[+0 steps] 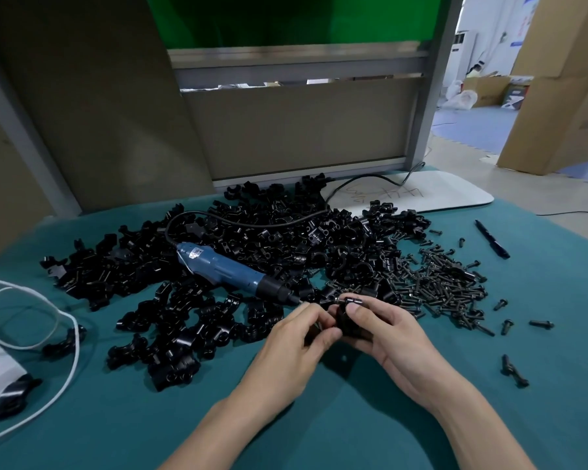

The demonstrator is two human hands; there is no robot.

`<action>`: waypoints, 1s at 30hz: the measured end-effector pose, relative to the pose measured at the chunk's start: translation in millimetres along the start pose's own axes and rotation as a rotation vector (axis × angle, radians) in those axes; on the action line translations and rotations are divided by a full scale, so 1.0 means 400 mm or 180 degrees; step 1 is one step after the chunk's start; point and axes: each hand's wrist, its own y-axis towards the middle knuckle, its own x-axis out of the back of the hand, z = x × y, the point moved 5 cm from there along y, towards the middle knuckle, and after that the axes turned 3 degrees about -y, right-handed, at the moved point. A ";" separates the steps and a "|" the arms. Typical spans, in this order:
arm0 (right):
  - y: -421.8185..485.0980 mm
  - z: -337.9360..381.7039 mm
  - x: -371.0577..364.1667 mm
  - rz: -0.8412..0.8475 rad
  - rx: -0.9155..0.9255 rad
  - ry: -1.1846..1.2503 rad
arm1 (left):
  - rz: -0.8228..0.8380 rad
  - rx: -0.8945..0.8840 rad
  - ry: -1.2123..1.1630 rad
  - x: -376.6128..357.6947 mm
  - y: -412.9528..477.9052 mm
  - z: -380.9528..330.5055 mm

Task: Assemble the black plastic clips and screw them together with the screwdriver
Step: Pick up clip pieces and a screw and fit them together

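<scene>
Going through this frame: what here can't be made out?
Head view only.
Clip: mostly covered by the left hand and right hand; whether a screw is seated is hidden.
Screwdriver bit tip: too small and dark to separate from the held clip.
White cable: cut off by the left edge.
Board writing: too blurred to read.

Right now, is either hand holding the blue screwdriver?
No, the screwdriver lies on the clip pile; left hand and right hand grip a black clip.

1 head view, forward-down, near table (353, 422)
</scene>
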 end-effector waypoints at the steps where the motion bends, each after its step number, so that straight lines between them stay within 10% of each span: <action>1: 0.000 -0.001 -0.001 0.0010 -0.0001 -0.0003 | 0.0038 -0.0082 0.0129 0.002 -0.002 -0.004; 5: 0.002 -0.001 -0.003 -0.0026 0.0019 0.0224 | -0.0003 0.0031 0.0554 0.038 0.010 -0.010; 10: 0.006 -0.001 0.006 -0.0163 0.0025 0.0277 | -0.1214 0.1847 0.0917 0.241 0.092 0.086; 17: 0.006 0.001 0.007 -0.0189 0.0089 0.0343 | -0.0432 0.3373 0.1681 0.281 0.192 0.140; 21: 0.002 0.008 0.008 -0.0226 0.0151 0.0378 | -0.1403 0.3560 -0.0087 0.261 0.204 0.163; 30: 0.009 0.016 0.019 -0.0414 0.0250 0.0135 | -0.2228 0.1540 -0.4315 0.233 0.216 0.123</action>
